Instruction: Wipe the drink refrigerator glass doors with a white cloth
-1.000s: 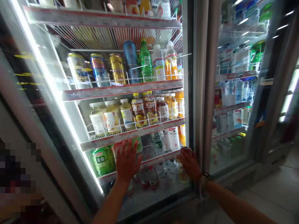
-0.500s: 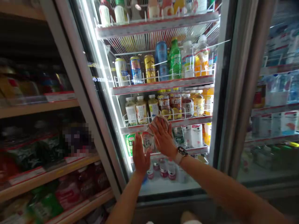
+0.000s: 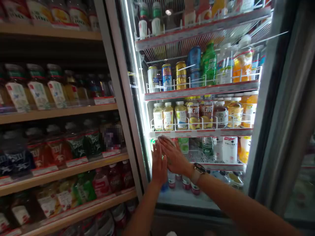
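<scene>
My right hand (image 3: 175, 156), with a watch (image 3: 199, 168) on its wrist, lies flat over a pale cloth (image 3: 162, 137) and presses it against the glass door (image 3: 192, 200) of a lit drinks cooler. Only the cloth's edge shows past my fingertips. Close on the left, my left hand (image 3: 158, 165) is raised with its palm toward the glass and its fingers stretched out, holding nothing. Its fingertips overlap the right hand's in view; whether they touch the cloth I cannot tell. Behind the glass stand bottles and cans.
A cooler shelf edge (image 3: 201, 132) runs just above my hands, behind the glass. On the left, wooden shelves (image 3: 61, 173) hold rows of bottled drinks. A grey door frame (image 3: 118, 75) stands between them and the glass. Another dark frame (image 3: 285, 108) rises on the right.
My right hand has slid the cloth left and slightly down across the glass, closing up to my left hand. The view has turned left, showing more of the wooden shelves.
</scene>
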The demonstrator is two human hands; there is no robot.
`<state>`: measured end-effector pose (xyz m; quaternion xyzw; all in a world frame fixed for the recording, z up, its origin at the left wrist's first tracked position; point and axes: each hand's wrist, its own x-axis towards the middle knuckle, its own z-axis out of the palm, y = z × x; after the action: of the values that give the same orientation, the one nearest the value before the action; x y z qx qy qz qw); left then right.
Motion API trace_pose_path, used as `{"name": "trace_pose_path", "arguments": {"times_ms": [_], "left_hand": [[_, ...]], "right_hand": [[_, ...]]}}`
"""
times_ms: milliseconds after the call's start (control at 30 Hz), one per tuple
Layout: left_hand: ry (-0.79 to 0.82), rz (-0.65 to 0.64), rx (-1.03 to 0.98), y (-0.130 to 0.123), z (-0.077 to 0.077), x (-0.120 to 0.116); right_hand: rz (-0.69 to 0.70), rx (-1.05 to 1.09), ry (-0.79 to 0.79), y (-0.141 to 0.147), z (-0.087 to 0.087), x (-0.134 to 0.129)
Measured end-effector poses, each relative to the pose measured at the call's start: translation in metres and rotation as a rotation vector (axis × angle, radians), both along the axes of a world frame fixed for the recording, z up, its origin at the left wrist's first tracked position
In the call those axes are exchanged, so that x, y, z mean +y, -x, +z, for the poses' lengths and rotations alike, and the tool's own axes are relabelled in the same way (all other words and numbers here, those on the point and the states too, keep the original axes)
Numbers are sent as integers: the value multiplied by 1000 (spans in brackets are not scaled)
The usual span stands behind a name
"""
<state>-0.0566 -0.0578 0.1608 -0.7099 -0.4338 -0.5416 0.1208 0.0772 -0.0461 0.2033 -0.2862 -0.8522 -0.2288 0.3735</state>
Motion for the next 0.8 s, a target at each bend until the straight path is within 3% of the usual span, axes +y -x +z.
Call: {"name": "trace_pose_path", "arguments": {"times_ms": [200, 333, 467, 567, 733, 800], "left_hand": [[-13, 233, 25, -33, 2, 9], [-94, 384, 78, -47, 18, 25], [-218, 414, 184, -26, 20, 45], [-288, 419, 236, -4, -10, 50], [-215, 538, 231, 9, -91, 34], [-166, 574, 205, 5, -102, 29]], "right_hand": [[-134, -128, -306, -64, 32, 20], [-203, -132, -393, -69, 33, 34], [-227, -129, -432, -66, 26, 38], [-258, -105, -394, -59, 18, 37], [-337, 37, -385, -43, 1, 36], [-344, 38, -391, -40, -3, 37]]}}
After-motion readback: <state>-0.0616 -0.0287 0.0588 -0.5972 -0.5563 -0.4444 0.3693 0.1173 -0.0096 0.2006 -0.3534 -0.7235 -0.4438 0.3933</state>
